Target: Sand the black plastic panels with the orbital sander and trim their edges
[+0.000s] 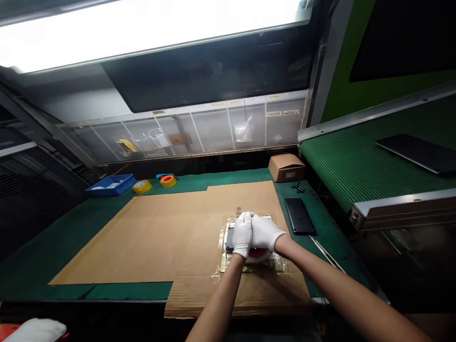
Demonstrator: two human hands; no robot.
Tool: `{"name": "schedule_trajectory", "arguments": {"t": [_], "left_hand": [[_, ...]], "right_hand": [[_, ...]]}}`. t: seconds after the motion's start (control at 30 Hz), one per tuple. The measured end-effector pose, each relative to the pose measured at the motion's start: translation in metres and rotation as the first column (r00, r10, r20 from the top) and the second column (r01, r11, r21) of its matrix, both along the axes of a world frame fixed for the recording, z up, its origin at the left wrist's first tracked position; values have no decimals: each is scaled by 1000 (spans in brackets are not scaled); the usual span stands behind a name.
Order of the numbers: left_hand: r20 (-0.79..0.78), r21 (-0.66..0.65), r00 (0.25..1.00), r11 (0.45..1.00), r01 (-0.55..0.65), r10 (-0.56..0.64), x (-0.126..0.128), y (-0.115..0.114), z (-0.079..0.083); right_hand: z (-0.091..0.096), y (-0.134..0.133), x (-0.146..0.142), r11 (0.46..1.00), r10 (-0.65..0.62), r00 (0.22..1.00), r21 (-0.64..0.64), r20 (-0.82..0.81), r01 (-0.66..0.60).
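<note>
You work at a green bench mat (131, 290) under a bright overhead light (142, 28), with a ribbed green conveyor belt (356, 161) to your right. A flattened corrugated cardboard sheet (142, 242) covers most of the bench. A black slab (299, 216) lies beside it, and a blue plastic tray (111, 185) and tape rolls (168, 180) sit beyond. Your white-gloved left hand (242, 235) and right hand (265, 232) meet, curled, over a dark flat object (230, 239) in clear plastic film, lying on the cardboard. You can't tell whether they grip it.
</note>
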State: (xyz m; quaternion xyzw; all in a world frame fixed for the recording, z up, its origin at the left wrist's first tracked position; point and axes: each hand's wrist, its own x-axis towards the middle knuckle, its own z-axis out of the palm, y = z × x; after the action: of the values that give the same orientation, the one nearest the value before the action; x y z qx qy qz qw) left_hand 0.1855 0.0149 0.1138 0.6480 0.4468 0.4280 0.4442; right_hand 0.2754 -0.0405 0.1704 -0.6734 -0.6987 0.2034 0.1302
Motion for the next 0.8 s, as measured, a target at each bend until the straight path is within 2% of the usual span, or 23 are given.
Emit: {"name": "schedule_trajectory", "arguments": {"t": [0.13,0.2,0.27,0.33,0.4,0.47,0.5,0.57,0.7,0.8], "left_hand": [[-29,8,999,999,-41,42,21,1,14],[-11,29,997,997,-74,74,21,-19,17],[-13,98,996,992,-83,85,9,-63,11],[-57,163,996,985,-55,65,-9,-122,-3],[-109,169,994,985,23,-4,-24,-180,-18],[-131,186,989,979,88,-64,-33,-220,-30],[-131,194,987,974,116,-92,-35,-232,-34],[-115,204,983,964,167,-146,-35,-240,-38],[-137,215,956,934,285,-260,-29,-233,-40],[-224,193,920,910,366,-322,-29,-232,-40]], "right_hand": [[5,16,16,993,-116,989,-12,90,118],[3,18,22,992,-121,984,-19,132,125],[-3,12,27,997,-64,985,-38,158,71],[-12,1,31,999,-23,983,-41,184,31],[-17,-6,34,999,-40,971,-19,236,46],[-17,-6,34,997,-72,950,-6,303,77],[-16,-5,32,996,-77,940,-12,333,86],[-13,-1,27,996,-66,928,-32,367,83],[-12,0,14,1000,-5,938,-27,346,15],[-13,-1,9,998,-52,933,-3,356,57]]}}
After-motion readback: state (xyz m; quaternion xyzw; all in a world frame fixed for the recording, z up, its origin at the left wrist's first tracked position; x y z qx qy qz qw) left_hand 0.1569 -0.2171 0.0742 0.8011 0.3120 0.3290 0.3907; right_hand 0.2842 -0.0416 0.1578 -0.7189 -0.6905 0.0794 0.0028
